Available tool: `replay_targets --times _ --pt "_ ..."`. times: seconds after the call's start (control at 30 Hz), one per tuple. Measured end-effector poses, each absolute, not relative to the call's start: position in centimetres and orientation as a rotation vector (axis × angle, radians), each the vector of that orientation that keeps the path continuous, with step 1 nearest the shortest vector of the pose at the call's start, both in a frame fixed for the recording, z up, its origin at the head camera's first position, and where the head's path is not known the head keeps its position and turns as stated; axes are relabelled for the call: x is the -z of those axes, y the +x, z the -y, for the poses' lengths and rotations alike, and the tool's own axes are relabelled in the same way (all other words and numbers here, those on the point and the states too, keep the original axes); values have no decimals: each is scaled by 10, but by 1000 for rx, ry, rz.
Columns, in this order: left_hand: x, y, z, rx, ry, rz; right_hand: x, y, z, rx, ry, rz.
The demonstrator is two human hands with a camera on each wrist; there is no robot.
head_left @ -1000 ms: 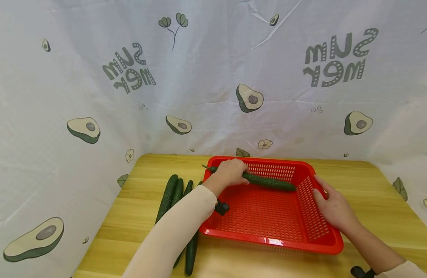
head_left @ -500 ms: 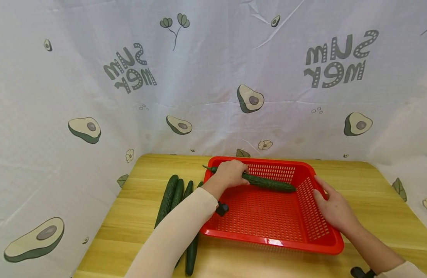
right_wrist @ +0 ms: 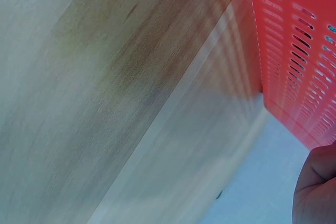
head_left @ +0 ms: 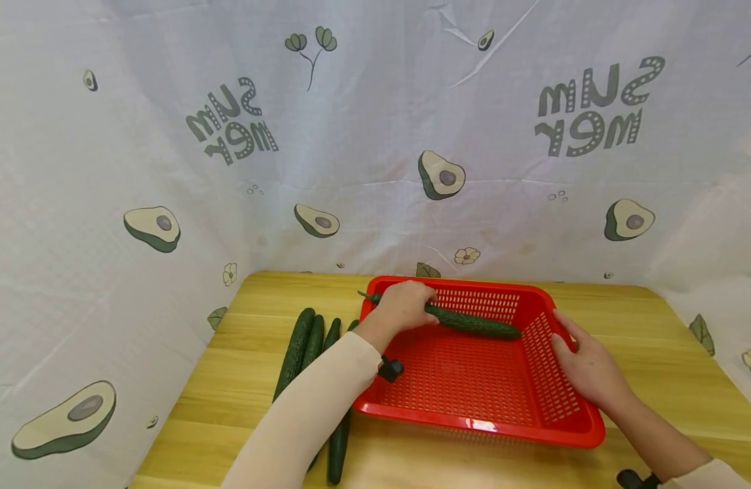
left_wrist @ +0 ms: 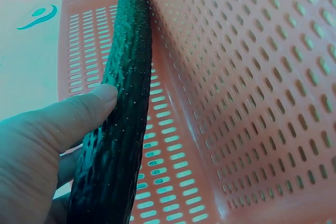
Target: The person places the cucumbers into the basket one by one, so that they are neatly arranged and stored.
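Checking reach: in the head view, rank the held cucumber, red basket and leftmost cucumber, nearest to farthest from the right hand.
1. Red basket, gripped by the right hand.
2. Held cucumber, in the left hand.
3. Leftmost cucumber, left of the basket.

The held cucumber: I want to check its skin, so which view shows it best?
The left wrist view: the cucumber is close up, its bumpy skin clear, though one end is out of frame. The head view shows both ends, but smaller, partly behind the left hand. The right wrist view doesn't show it.
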State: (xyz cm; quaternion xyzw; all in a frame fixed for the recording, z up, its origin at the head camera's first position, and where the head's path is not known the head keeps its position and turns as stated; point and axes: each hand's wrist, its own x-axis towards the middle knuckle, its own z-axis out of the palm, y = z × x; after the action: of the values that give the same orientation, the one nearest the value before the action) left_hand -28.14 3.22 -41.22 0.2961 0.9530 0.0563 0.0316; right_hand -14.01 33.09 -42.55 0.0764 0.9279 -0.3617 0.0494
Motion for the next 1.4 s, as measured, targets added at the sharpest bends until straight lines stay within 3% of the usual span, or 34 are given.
replay_targets --times 0.43,0.87,1.4 --pt "397 -268 -4 -368 960 -2997 426 -141 -330 1069 215 -2844" --pt "360 -236 91 -933 831 -2981 426 -142 -331 1062 206 -2850" --pt "406 -209 206 -1094 483 -3034 424 -144 -331 1031 210 -2850"
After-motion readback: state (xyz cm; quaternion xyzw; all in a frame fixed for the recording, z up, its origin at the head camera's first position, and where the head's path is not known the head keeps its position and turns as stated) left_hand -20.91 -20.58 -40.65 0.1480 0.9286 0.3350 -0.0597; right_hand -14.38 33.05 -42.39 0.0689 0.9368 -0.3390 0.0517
